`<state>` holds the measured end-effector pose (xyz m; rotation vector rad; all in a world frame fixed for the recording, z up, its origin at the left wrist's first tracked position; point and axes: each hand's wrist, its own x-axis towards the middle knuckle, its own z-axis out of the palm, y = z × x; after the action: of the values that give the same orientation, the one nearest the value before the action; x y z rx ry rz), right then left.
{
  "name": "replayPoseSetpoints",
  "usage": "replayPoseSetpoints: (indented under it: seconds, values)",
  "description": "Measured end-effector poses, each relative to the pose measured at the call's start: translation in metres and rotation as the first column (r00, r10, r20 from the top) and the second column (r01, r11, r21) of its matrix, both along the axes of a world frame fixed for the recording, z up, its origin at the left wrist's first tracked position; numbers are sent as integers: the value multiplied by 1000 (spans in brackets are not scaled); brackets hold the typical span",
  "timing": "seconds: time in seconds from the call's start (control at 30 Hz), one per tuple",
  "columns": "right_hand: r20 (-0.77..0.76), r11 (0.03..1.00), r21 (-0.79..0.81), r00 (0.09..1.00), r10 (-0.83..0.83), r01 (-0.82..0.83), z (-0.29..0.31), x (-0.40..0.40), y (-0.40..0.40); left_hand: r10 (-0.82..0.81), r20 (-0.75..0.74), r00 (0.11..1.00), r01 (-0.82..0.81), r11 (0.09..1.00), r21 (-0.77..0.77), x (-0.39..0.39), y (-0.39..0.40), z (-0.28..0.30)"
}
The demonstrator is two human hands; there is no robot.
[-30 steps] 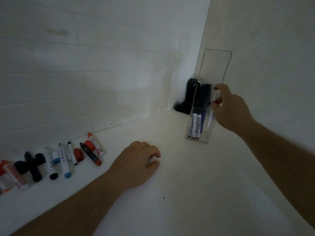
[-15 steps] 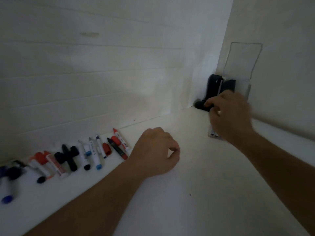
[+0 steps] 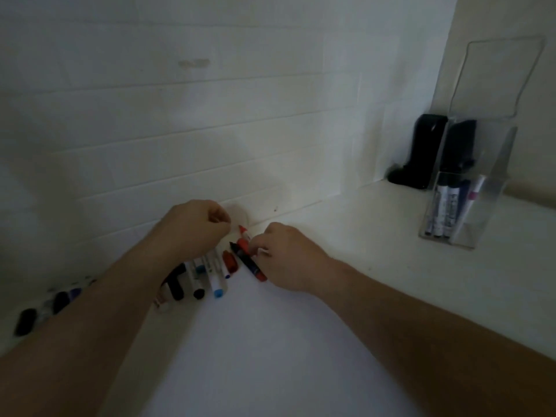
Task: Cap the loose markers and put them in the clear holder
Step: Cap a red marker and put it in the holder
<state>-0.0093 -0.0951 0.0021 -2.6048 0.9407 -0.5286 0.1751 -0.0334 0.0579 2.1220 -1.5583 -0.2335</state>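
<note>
Head view. Loose markers (image 3: 210, 275) and caps lie in a row along the wall, lower left to centre. Right hand (image 3: 285, 257), centre frame, fingers curled at the red-tipped marker (image 3: 245, 234); whether it pinches it, cannot tell. Left hand (image 3: 195, 227) curled, apparently holding nothing. Clear holder (image 3: 493, 164), right edge, already has several markers. Step in hand, likely: picking the next marker. Next: find its matching cap, press it on.
</note>
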Motion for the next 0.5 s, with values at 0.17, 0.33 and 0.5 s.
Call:
replayPoseSetpoints:
  seconds: [0.17,0.33,0.5]
  values:
    - [-151,982,-110,974,-171,156,-1,-8,-13,-34,65,997,22,984,177,-17,-12,-12]
    - [-246,947,-123,915,-319,297,2,-61,-23,-106,278,955,28,962,272,-34,-29,-22]
    - [-56,908,58,910,-412,414,7,-122,-27,-140,-10,990,139,988,-59,-63,-35,-26]
